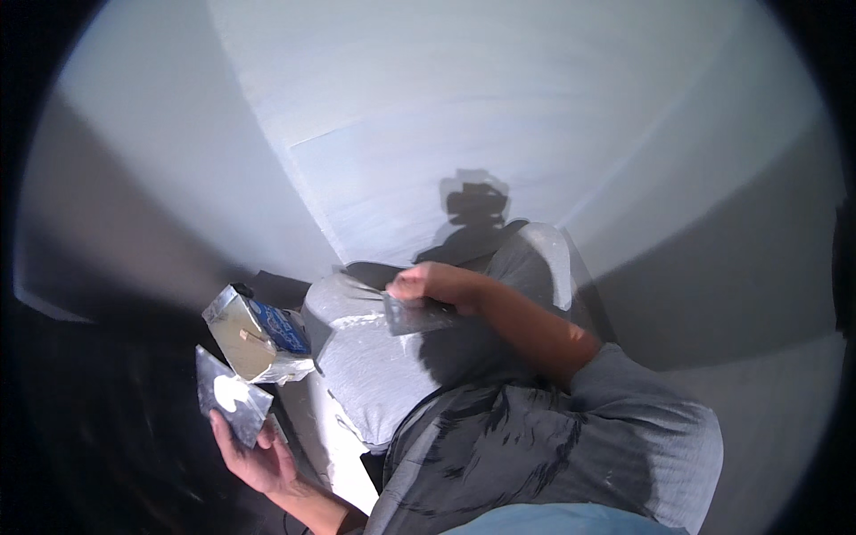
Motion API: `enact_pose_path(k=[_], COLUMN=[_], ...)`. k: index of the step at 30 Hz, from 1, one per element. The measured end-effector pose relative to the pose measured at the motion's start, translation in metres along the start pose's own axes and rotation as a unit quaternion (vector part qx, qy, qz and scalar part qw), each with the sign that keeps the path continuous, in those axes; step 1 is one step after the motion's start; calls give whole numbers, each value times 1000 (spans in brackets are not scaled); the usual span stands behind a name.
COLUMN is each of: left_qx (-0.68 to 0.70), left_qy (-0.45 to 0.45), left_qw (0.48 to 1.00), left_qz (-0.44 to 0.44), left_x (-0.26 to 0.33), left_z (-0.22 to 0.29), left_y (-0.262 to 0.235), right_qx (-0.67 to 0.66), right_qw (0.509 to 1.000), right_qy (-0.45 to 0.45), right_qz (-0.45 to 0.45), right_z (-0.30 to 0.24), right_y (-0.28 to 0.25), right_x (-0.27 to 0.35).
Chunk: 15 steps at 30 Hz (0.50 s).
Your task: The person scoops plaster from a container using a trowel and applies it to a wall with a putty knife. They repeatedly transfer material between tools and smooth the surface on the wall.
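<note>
Right now the right hand point(426, 283) is gripping a putty knife point(417, 316) against the wall point(428, 107), while left of it the left hand point(254, 450) is clasping a tilted hawk point(230, 395) — its white filler point(230, 392) could slide off.

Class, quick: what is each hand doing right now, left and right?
Left hand: closed on a flat plaster board carrying a white dab.
Right hand: closed on a putty knife against the grey wall.
</note>
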<state>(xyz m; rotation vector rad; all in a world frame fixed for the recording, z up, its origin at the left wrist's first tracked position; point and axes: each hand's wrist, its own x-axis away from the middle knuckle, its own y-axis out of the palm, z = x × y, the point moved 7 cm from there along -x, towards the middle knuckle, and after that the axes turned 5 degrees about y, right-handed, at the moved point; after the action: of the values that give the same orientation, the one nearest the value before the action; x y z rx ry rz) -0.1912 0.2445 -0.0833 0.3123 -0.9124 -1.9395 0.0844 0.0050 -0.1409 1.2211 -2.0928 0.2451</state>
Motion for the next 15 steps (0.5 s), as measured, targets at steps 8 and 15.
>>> enact_pose_path(k=[8, 15], left_qx=[-116, -129], left_qy=[-30, -68], left_qw=[987, 967], left_qz=[-109, -208], left_x=[-50, -88], left_z=[-84, -132], left_y=[70, 88], right_qx=[-168, -326], right_qw=[970, 905], right_qy=[-135, -268], right_qz=[-116, 58], right_z=[22, 6], right_y=[-39, -77], right_x=[-36, -53])
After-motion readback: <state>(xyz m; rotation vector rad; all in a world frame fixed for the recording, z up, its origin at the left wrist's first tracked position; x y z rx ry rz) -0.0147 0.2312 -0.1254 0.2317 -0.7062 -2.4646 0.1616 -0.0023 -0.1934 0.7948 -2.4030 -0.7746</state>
